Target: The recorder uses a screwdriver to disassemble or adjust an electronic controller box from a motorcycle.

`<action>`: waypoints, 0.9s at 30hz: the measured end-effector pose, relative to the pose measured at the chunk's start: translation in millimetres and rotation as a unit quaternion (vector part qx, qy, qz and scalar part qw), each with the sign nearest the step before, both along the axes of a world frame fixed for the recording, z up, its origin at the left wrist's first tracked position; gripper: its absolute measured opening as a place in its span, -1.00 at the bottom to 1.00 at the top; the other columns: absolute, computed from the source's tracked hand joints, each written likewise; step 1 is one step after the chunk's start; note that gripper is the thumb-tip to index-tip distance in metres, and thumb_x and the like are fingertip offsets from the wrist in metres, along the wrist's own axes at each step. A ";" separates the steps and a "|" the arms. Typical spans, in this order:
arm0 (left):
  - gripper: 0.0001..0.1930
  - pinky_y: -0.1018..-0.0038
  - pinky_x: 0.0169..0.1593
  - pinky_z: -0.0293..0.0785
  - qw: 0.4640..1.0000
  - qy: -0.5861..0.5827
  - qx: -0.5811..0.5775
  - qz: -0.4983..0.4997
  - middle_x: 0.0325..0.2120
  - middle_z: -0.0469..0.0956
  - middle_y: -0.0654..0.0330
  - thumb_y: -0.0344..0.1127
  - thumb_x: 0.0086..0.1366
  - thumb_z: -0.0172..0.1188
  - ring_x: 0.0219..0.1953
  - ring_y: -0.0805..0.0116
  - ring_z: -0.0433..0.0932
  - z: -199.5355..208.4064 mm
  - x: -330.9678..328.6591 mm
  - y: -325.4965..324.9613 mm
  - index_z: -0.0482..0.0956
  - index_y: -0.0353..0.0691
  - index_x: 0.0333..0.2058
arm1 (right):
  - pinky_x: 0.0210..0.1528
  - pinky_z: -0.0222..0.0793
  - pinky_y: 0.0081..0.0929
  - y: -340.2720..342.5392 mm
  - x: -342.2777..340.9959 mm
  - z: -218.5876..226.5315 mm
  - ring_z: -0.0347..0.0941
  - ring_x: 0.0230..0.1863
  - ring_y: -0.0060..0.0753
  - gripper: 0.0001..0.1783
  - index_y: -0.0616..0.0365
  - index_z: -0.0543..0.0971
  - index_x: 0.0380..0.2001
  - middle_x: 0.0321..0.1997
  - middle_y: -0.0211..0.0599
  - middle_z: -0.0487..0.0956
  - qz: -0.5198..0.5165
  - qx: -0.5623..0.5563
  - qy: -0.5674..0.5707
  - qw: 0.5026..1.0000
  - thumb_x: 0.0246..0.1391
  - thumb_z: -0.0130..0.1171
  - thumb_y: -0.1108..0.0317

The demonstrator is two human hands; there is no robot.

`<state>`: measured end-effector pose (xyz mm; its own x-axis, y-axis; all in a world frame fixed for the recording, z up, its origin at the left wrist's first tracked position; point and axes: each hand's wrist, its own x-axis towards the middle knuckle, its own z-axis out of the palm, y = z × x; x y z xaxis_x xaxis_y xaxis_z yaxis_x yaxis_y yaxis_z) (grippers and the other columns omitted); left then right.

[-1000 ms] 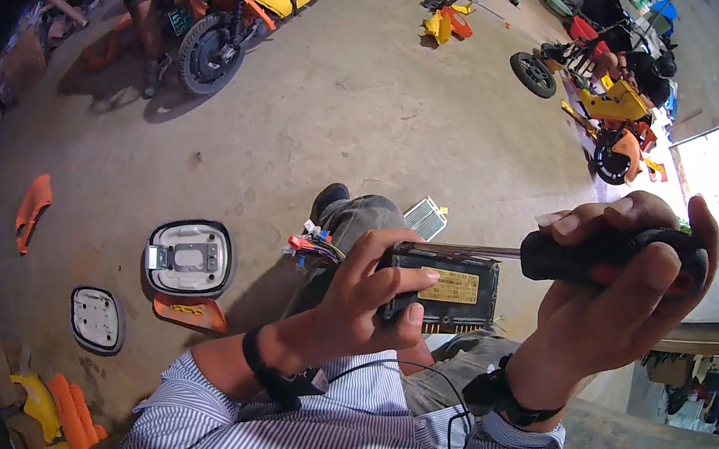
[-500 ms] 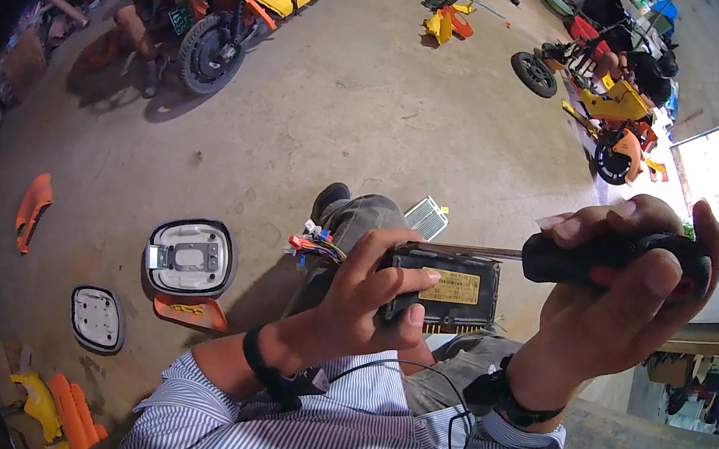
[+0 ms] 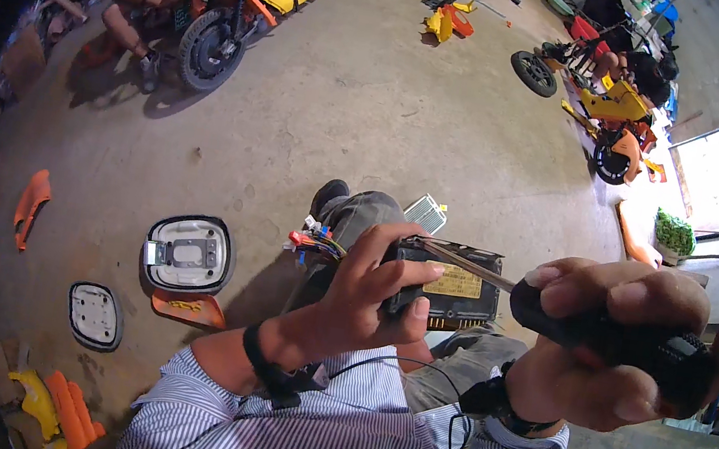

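Your left hand [image 3: 374, 286] grips the black box [image 3: 456, 286], your right hand [image 3: 619, 339] the screwdriver [image 3: 548, 320]; go gently, tip away from skin.

An orange panel [image 3: 31, 211] (slightly curved) lies near two pale, dark-rimmed shells [image 3: 95, 314].

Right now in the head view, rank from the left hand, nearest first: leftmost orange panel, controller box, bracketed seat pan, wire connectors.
1. Controller box: in the left hand
2. Wire connectors: just left
3. Bracketed seat pan: farther left
4. Leftmost orange panel: far left
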<state>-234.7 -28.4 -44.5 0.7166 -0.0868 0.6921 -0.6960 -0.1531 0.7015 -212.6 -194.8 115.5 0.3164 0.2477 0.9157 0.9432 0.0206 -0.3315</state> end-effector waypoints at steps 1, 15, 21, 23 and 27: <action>-0.62 0.11 0.05 0.45 1.000 0.002 0.001 0.000 0.00 0.42 -0.15 -0.28 0.13 0.25 -0.04 -0.06 0.49 0.6 0.1 0.1 0.56 -0.16 -0.03 | -0.57 0.64 -0.18 1.0 0.1 0.2 0.55 -0.54 -0.20 -0.17 0.07 0.02 0.35 -0.16 -0.03 0.52 0.001 -0.006 -0.005 1.000 0.29 0.09 -0.18; -0.60 0.14 0.00 0.49 1.000 -0.004 0.002 0.009 -0.01 0.42 -0.13 -0.27 0.10 0.26 -0.08 -0.02 0.50 -1.3 2.5 -0.5 0.57 -0.13 -0.03 | -0.60 0.66 -0.24 3.4 2.7 -3.2 0.58 -0.54 -0.20 -0.22 0.07 0.03 0.33 -0.16 -0.02 0.52 0.009 -0.062 0.007 0.998 0.32 0.03 -0.17; -0.60 0.13 0.01 0.49 1.000 -0.004 -0.003 0.015 -0.01 0.42 -0.13 -0.27 0.11 0.26 -0.08 -0.04 0.50 -1.1 2.7 -1.2 0.57 -0.13 -0.03 | -0.60 0.65 -0.25 3.4 2.5 -2.0 0.57 -0.57 -0.20 -0.21 0.08 0.04 0.34 -0.17 0.00 0.53 -0.012 -0.063 0.022 0.998 0.31 0.09 -0.14; -0.60 0.13 0.01 0.49 1.000 -0.004 0.001 0.014 -0.01 0.43 -0.13 -0.27 0.11 0.26 -0.07 -0.04 0.51 -1.0 3.3 0.2 0.57 -0.13 -0.03 | -0.59 0.65 -0.24 12.3 -3.3 -2.7 0.57 -0.57 -0.20 -0.21 0.08 0.06 0.34 -0.17 0.01 0.55 -0.059 -0.028 0.048 0.997 0.30 0.12 -0.12; -0.61 0.13 0.01 0.49 1.000 -0.001 -0.007 0.015 -0.01 0.43 -0.13 -0.27 0.12 0.25 -0.07 -0.06 0.51 -1.9 3.1 0.0 0.57 -0.13 -0.04 | -0.56 0.65 -0.21 26.4 -2.3 -4.2 0.58 -0.57 -0.18 -0.23 0.10 0.10 0.34 -0.18 0.04 0.58 -0.157 0.015 0.060 0.986 0.29 0.16 -0.06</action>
